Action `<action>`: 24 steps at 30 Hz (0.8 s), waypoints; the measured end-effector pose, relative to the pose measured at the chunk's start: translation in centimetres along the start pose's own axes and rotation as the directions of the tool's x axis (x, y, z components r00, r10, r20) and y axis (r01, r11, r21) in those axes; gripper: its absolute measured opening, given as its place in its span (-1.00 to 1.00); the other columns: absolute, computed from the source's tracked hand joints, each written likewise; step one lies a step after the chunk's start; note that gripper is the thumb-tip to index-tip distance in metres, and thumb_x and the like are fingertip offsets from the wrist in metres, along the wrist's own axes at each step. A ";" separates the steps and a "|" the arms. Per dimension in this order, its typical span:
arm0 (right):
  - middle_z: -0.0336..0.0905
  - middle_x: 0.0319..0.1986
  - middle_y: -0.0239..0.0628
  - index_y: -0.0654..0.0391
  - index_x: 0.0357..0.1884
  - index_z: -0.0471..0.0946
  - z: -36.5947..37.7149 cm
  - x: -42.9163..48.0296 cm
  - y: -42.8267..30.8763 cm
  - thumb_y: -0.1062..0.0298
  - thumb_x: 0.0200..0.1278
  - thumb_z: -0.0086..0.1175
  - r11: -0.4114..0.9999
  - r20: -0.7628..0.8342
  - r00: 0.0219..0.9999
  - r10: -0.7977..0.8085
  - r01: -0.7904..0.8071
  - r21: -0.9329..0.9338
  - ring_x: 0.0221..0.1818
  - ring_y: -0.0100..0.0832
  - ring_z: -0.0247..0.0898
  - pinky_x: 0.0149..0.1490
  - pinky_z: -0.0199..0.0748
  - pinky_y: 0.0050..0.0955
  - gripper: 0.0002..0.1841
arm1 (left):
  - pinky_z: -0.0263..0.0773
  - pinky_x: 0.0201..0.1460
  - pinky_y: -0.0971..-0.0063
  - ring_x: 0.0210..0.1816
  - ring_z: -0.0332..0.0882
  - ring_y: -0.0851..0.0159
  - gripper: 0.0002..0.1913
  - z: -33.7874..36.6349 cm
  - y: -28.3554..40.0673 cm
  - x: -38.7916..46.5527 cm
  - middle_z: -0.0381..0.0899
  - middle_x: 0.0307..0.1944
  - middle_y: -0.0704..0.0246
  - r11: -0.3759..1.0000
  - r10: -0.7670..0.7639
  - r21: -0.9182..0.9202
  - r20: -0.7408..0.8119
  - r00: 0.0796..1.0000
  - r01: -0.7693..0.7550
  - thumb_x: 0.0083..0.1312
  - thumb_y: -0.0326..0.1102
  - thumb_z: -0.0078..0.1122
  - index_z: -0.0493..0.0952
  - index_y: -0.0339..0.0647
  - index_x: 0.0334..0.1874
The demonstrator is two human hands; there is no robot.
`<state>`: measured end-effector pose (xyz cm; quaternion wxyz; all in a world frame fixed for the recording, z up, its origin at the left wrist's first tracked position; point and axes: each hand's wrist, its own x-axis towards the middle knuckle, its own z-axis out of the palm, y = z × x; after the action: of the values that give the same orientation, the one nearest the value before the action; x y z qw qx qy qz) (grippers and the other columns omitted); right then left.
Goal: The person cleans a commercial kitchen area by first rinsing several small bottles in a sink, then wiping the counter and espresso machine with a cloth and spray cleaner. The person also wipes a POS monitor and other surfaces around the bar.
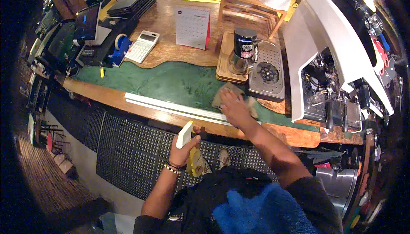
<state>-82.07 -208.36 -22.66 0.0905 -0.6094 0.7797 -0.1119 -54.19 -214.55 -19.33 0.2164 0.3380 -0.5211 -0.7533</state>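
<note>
My left hand (182, 149) is wrapped around what looks like a spray bottle, with a white head (184, 134) and a yellow body partly hidden behind the hand. It is held in front of the counter's near edge. On the green inlay (179, 80) of the wooden counter, my right hand (235, 106) lies over a folded brownish cloth (221, 93), fingers pressing on it. Just beyond the cloth, a glass jug (237, 65) and a dark canister (245, 42) stand on a wooden board (224, 54). A metal drip tray (267, 70) lies right of the board.
Two white strips (173, 107) run along the counter's front edge. A white espresso machine (333, 42) stands at right. Further left are a desk calendar (192, 27), a calculator (142, 46), a blue tape dispenser (121, 50) and a screen (88, 22). Perforated black matting (134, 157) covers the floor.
</note>
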 end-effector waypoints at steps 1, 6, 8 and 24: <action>0.00 0.65 -0.09 0.12 0.66 0.12 0.7 2.7 -1.4 0.03 0.60 -0.12 0.998 -0.004 1.000 -0.026 0.026 -0.052 0.69 -0.05 -0.12 0.65 -0.12 0.15 -0.30 | 0.59 -0.13 0.48 -0.20 0.66 0.41 -0.49 0.1 -0.1 0.1 0.69 -0.06 0.38 1.000 -0.011 -0.030 -0.006 1.000 0.010 0.35 -0.40 0.42 0.50 -0.27 0.33; -0.06 0.68 -0.16 0.01 0.69 0.03 1.9 8.4 -5.0 0.01 0.60 -0.09 0.978 -0.007 0.979 -0.204 0.204 0.033 0.70 -0.13 -0.16 0.66 -0.13 0.09 -0.26 | 0.58 -0.19 0.53 -0.20 0.63 0.46 -0.63 0.6 -0.2 0.0 0.68 -0.03 0.36 0.999 0.007 -0.050 -0.019 1.000 -0.007 0.37 -0.41 0.41 0.58 -0.32 0.19; -0.05 0.68 -0.19 -0.02 0.70 0.03 1.6 5.9 -3.9 0.01 0.60 -0.09 0.994 0.057 0.993 -0.103 0.101 0.046 0.70 -0.14 -0.13 0.66 -0.12 0.08 -0.27 | 0.61 -0.16 0.49 -0.21 0.66 0.39 -0.55 0.6 -0.2 -0.1 0.69 0.00 0.32 0.999 0.002 -0.046 -0.012 1.000 -0.002 0.36 -0.39 0.42 0.53 -0.30 0.26; 0.39 0.41 0.12 0.28 0.42 0.39 3.8 13.2 -5.9 0.29 0.45 0.13 0.968 -0.123 0.964 -0.236 0.244 0.058 0.49 0.05 0.28 0.56 0.17 -0.07 -0.44 | 0.59 -0.20 0.55 -0.20 0.64 0.46 -0.60 -1.2 0.1 -3.5 0.68 0.03 0.38 0.998 -0.031 -0.050 -0.175 0.984 0.023 0.38 -0.39 0.39 0.54 -0.26 0.23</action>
<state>-78.74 -222.82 -24.66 0.0533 -0.6882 0.6995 -0.1852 -50.93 -212.95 -18.46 0.2593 0.4047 -0.4771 -0.7358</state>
